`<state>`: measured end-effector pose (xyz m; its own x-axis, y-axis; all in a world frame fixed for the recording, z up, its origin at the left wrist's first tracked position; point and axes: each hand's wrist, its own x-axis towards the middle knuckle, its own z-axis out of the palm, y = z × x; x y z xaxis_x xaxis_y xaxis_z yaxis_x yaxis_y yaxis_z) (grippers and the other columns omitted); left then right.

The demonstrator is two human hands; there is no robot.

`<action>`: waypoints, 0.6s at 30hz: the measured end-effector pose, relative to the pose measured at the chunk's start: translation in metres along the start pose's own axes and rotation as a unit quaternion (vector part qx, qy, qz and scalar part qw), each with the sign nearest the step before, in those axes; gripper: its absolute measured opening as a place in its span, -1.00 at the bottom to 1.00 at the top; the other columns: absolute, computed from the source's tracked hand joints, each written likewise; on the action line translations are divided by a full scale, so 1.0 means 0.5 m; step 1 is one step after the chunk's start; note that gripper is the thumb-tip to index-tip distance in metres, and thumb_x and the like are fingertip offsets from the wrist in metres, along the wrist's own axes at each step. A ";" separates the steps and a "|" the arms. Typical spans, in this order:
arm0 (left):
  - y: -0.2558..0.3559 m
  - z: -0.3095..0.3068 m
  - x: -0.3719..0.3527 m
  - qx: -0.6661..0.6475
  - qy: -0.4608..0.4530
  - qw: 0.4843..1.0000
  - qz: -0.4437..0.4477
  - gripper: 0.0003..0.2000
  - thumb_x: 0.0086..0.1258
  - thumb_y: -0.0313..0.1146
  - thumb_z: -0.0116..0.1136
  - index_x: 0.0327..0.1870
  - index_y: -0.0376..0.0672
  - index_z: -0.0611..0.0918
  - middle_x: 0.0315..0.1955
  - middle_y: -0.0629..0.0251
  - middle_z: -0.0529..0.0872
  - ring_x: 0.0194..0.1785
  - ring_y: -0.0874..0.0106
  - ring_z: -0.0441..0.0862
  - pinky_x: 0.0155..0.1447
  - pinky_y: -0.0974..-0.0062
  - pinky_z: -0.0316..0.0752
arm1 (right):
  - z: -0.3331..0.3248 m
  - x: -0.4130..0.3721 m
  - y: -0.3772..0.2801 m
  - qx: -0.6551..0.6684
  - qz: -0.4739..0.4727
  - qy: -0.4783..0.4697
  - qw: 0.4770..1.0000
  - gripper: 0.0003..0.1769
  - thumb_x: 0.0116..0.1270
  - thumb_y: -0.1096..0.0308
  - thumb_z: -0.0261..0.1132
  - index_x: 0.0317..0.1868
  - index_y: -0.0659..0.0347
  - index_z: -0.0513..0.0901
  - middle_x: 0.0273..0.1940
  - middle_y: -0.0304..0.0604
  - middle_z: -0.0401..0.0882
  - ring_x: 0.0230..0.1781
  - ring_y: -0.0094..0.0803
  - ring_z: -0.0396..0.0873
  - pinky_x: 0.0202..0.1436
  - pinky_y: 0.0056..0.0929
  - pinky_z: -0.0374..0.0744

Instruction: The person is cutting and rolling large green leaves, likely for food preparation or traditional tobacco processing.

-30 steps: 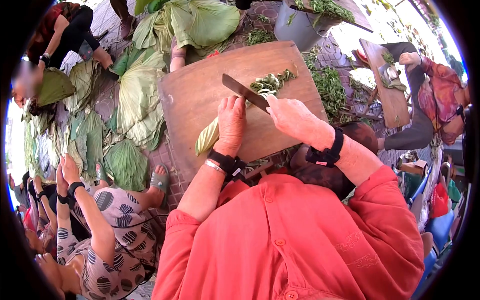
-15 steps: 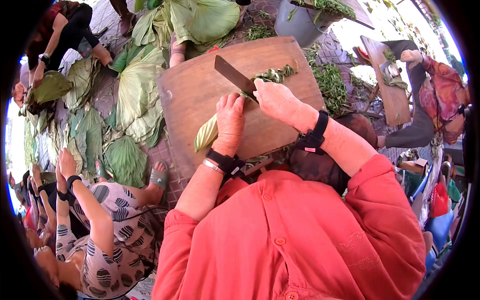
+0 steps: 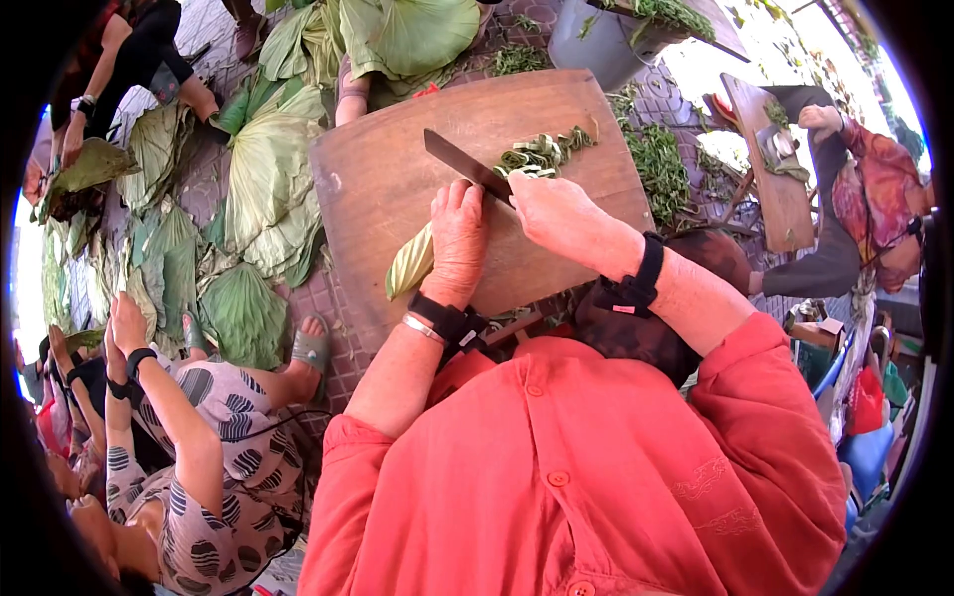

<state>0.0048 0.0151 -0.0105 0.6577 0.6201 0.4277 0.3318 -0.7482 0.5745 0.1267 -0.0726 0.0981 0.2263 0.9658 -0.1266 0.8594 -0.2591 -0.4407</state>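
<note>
On the wooden board in front of me lies a rolled green leaf. My left hand is closed over this roll, its fingertips close beside the blade. In my right hand is the handle of a cleaver, whose dark blade points to the far left. Thin cut leaf strips lie in a small heap just beyond the blade. My left palm hides part of the roll, and my right fingers hide the cleaver's handle.
Large leaves cover the paving at left. Shredded leaf lies right of the board, below a grey bucket. A person in patterned clothes sits at left. Another person sits at right beside a smaller board.
The cleaver and my right hand have shifted slightly toward me and lower. More of the cut strips now show beyond the blade. My left hand stays nearly in place on the roll.
</note>
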 end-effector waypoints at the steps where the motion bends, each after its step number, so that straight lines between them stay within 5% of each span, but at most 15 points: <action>1: -0.002 0.001 -0.001 0.002 -0.004 1.000 -0.002 -0.83 0.17 -0.52 0.16 -0.20 -0.15 0.58 -0.22 0.19 0.59 -0.13 0.13 0.49 -0.02 0.22 0.41 | 0.006 0.013 -0.002 -0.008 -0.008 0.000 1.000 -0.87 0.25 0.44 0.12 -0.30 0.36 0.42 -0.48 0.15 0.58 -0.35 0.09 0.62 -0.30 -0.04 0.55; 10: 0.015 -0.026 -0.001 0.079 -0.007 0.997 0.023 -0.85 0.19 -0.49 0.15 -0.21 -0.13 0.62 -0.23 0.26 0.60 -0.12 0.17 0.49 -0.02 0.22 0.40 | 0.025 0.041 0.024 0.011 -0.003 0.056 0.998 -0.82 0.30 0.38 0.13 -0.30 0.37 0.42 -0.47 0.19 0.58 -0.36 0.13 0.60 -0.32 -0.02 0.53; 18: 0.009 -0.018 -0.001 0.044 0.007 0.999 -0.012 -0.84 0.18 -0.48 0.16 -0.20 -0.13 0.58 -0.27 0.22 0.58 -0.13 0.16 0.49 -0.05 0.23 0.39 | -0.011 -0.018 0.002 0.004 0.017 -0.005 1.000 -0.86 0.32 0.41 0.07 -0.27 0.35 0.41 -0.48 0.18 0.57 -0.38 0.12 0.60 -0.34 0.01 0.52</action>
<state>-0.0001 0.0138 -0.0016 0.6402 0.6406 0.4239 0.4059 -0.7506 0.5213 0.1278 -0.0816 0.1038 0.2508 0.9562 -0.1506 0.8479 -0.2921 -0.4424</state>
